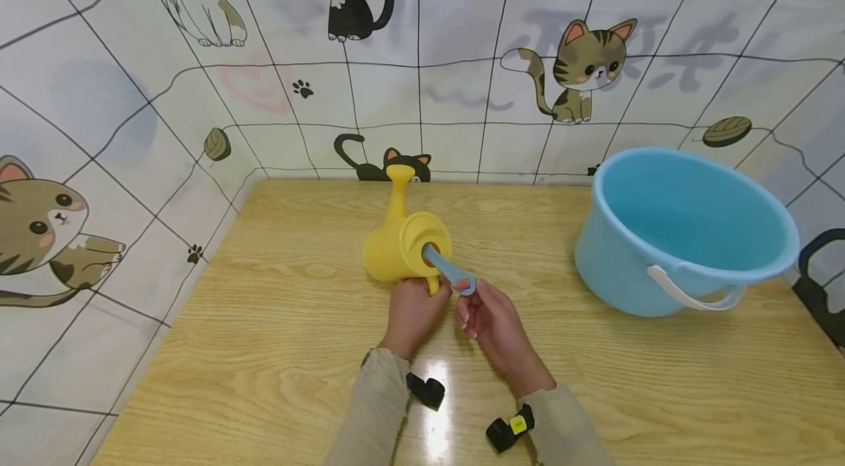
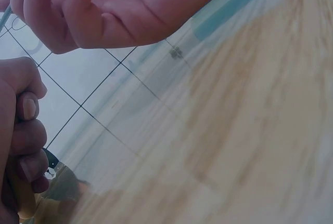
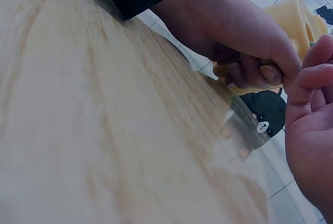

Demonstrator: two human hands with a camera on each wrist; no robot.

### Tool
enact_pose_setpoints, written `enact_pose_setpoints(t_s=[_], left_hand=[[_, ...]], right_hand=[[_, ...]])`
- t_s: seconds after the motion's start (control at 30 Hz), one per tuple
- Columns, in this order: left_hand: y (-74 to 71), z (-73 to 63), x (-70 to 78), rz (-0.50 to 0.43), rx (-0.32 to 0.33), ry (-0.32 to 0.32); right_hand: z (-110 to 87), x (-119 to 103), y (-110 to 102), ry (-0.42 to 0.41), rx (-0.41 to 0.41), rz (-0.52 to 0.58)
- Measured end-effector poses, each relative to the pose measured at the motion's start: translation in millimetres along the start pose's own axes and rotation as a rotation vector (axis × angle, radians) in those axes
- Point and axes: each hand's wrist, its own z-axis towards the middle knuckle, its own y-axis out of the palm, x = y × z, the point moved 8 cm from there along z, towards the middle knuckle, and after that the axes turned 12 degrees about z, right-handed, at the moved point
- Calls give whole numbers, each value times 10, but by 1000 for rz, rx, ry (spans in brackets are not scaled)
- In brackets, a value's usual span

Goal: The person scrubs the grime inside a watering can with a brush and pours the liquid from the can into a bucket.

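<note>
A yellow toy watering can is held tilted over the table, its spout pointing to the back wall and its round opening facing right. My left hand grips its handle; in the left wrist view the fingers of the left hand are curled round it. A light blue tool with a flat, ringed handle reaches into the can's opening, its inner end hidden. My right hand pinches the ringed end between thumb and finger. In the right wrist view the right hand is beside the can.
A large light blue bucket with a white handle stands on the right of the wooden table. Behind it a black object shows at the right edge. A cat-patterned wall covering borders the table at the back and left.
</note>
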Motion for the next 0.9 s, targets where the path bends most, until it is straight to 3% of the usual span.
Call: enact_pose_setpoints(t_s=[0.5, 0.9], left_hand=[[-3, 15, -1, 9, 8, 14], [-3, 10, -12, -13, -11, -27]], right_hand=[[5, -26, 45, -29, -62, -13], [2, -36, 81, -43, -99, -5]])
